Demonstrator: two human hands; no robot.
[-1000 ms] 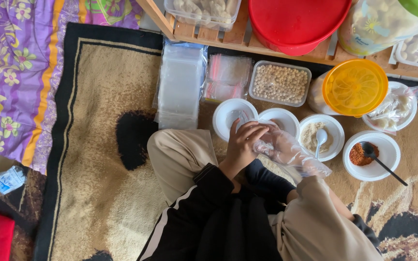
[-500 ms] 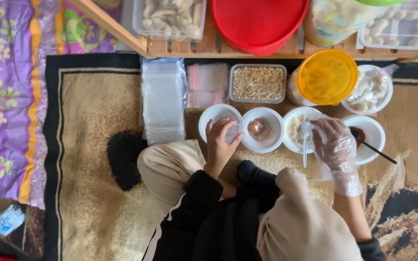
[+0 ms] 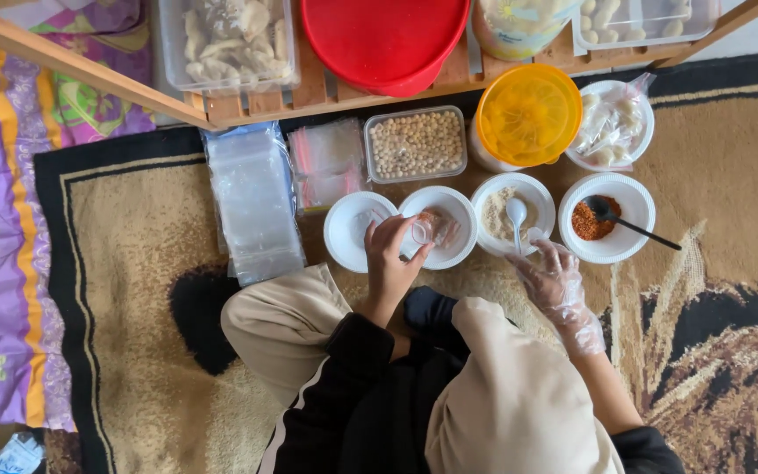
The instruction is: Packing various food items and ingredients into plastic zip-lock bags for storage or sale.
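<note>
Here, left hand [image 3: 389, 254] grip pinching small clear bag [image 3: 421, 232] over white bowls [image 3: 357, 230], gloved right hand [image 3: 553, 283] spread.

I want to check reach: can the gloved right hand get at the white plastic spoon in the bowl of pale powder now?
Probably yes. The gloved right hand hovers at the near rim of the white bowl of pale powder, and the white plastic spoon lies uncovered inside, with nothing between them.

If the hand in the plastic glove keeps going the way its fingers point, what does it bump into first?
Probably the white bowl of pale powder, near the white spoon. The gloved right hand points up-left, fingertips already at the rim, though height above it is unclear.
</note>
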